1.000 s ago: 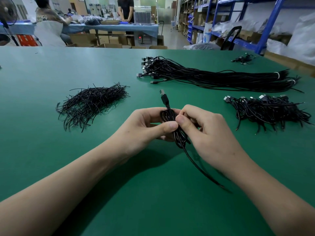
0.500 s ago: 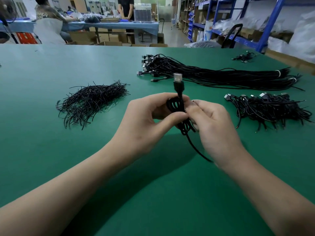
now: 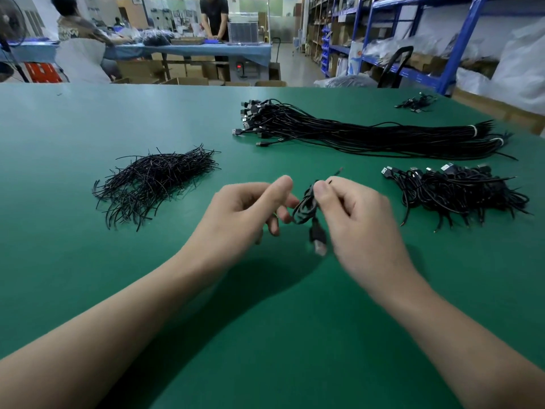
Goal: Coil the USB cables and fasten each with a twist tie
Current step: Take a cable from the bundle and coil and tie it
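A small red display [image 3: 239,66] glows under the far table at the top centre, its digits too small to read.

The green worktop [image 3: 88,276] has its far edge straight across the upper frame, and its right edge slants down at the upper right. Bare green spreads across the left side and the whole lower half, under the forearms.

At the centre the right hand [image 3: 359,219] pinches the top of a coiled black cable [image 3: 305,206] between thumb and finger, a tight grip. The coil's long axis is near upright, leaning from upper right to lower left. Its USB plug hangs below, pointing down at the worktop and blurred. A thin end sticks out toward the upper right above the thumb.

The left hand [image 3: 244,214] has a slack grip: fingers loosely curled, holding nothing, fingertips just beside the coil.

Loose ties [image 3: 153,178] lie at middle left. A long bundle [image 3: 368,134] lies upper right, plugs pointing left. A heap [image 3: 460,193] of coiled cables sits at the right.
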Demonstrator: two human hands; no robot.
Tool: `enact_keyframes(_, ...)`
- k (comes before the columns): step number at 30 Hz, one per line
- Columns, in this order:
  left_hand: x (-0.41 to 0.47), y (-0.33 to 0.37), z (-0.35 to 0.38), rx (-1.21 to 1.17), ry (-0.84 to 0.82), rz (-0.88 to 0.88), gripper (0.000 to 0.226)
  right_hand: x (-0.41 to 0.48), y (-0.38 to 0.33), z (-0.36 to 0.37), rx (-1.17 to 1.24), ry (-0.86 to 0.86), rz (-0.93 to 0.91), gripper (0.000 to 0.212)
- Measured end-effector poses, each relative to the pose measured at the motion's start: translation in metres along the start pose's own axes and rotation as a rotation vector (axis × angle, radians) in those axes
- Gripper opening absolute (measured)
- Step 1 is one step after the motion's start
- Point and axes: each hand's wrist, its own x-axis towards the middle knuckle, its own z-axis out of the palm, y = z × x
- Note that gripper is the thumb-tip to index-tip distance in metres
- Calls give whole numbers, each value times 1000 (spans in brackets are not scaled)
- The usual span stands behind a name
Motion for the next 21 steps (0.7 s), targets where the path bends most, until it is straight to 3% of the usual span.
enact_keyframes(3,-1,-2,2,-94,-145,-96,42,-5,-4,3,-87,-13,-106,42)
enact_keyframes(5,-2,-1,6,-173,-123,-102,35,-3,-3,4,-54,-40,-56,43)
enact_keyframes(9,-3,4,13,-194,56,50,25,-1,-8,7,492,-132,343,42)
enact_keyframes(11,-4,5,13,-24,144,186,9,-2,-11,9,813,-188,535,39)
enact_keyframes(13,-5,5,10,223,207,408,5,-2,-11,8,941,-229,620,37)
enact_keyframes(16,-1,4,1,507,228,747,9,-3,-10,5,971,-288,688,38)
enact_keyframes(18,3,2,-4,667,246,874,10,-3,-9,3,932,-299,680,39)
enact_keyframes(21,2,2,-3,609,259,742,16,0,-8,1,657,-190,482,40)
